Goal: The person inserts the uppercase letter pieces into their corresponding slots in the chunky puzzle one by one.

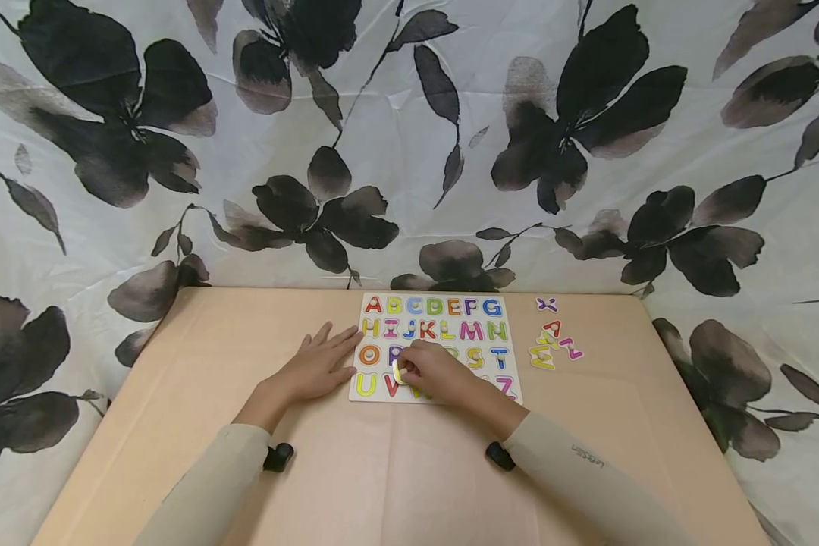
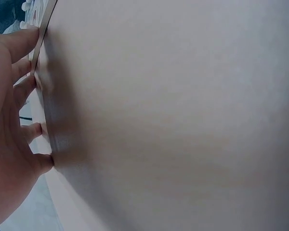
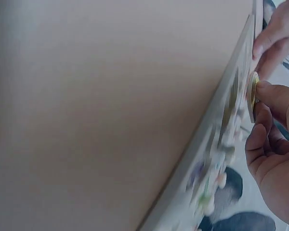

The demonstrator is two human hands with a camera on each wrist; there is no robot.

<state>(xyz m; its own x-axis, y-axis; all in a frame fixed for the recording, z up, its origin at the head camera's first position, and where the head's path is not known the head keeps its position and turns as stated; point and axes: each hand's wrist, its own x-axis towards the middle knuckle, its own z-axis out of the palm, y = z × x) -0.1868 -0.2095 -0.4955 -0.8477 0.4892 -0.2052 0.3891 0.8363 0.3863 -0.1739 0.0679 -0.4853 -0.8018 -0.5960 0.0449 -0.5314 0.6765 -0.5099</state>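
Observation:
A white alphabet puzzle board (image 1: 379,385) with rows of colored knobbed letters lies on the table. At its left edge, my left hand (image 1: 321,368) rests with spread, fairly straight fingers, the fingertips touching the board and tabletop beside it. Above the lower rows, my right hand (image 1: 444,371) pinches a yellow-edged puzzle piece (image 3: 252,94) between thumb and fingers. The piece is tilted up on edge, so its letter cannot be read. My right hand covers several letters, including part of the row below O and P.
Right of the board lie several loose letter pieces: a purple X (image 1: 547,305), a red piece (image 1: 551,328), a pink one (image 1: 571,349) and a yellow one (image 1: 541,358). The tan table (image 1: 396,470) meets a floral cloth (image 1: 444,227) behind.

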